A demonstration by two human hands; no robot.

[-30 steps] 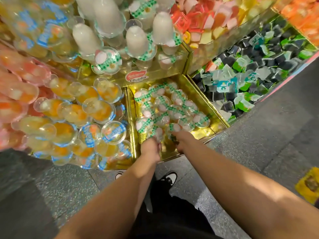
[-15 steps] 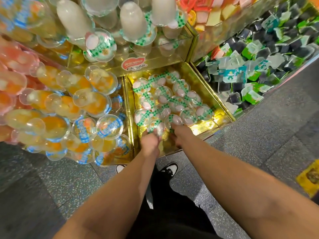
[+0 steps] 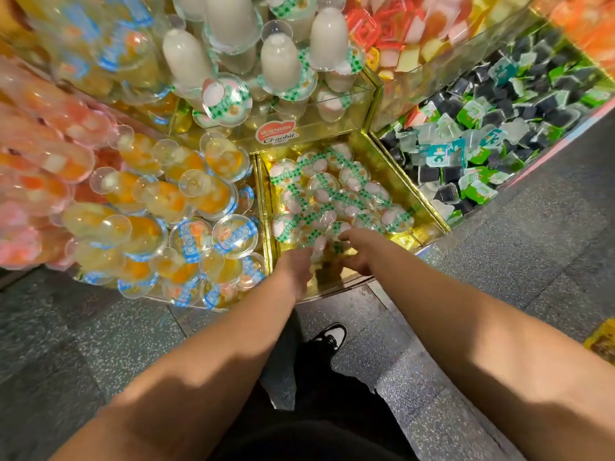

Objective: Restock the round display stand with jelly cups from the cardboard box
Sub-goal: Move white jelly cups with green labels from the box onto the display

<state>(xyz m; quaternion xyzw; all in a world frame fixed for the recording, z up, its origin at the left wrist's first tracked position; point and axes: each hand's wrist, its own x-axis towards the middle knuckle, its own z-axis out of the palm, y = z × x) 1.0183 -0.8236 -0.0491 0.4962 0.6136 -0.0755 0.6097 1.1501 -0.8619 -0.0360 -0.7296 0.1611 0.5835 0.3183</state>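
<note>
Several clear jelly cups with green-checked lids [image 3: 336, 191] lie in a gold compartment [image 3: 424, 202] on the display stand's bottom tier. My left hand [image 3: 294, 269] reaches in at the near edge, and its fingers curl over a green-lidded cup [image 3: 316, 242] in the front row. Beside it, my right hand [image 3: 361, 249] has its fingers curled on another front-row cup [image 3: 337, 227]. Both palms are hidden from me. The cardboard box is out of view.
Orange-fruit cups with blue lids [image 3: 199, 237] fill the compartment to the left. Dark and green square jellies [image 3: 482, 144] fill the one to the right. Tall white jelly cups [image 3: 279, 64] stand on the tier above. My shoe [image 3: 332, 337] is on the speckled floor, and a yellow pack [image 3: 602, 341] lies at the right edge.
Both hands have stayed at the front row of green-lidded cups, shifting only slightly. My view has tilted a little, so the stand sits differently in the frame.
</note>
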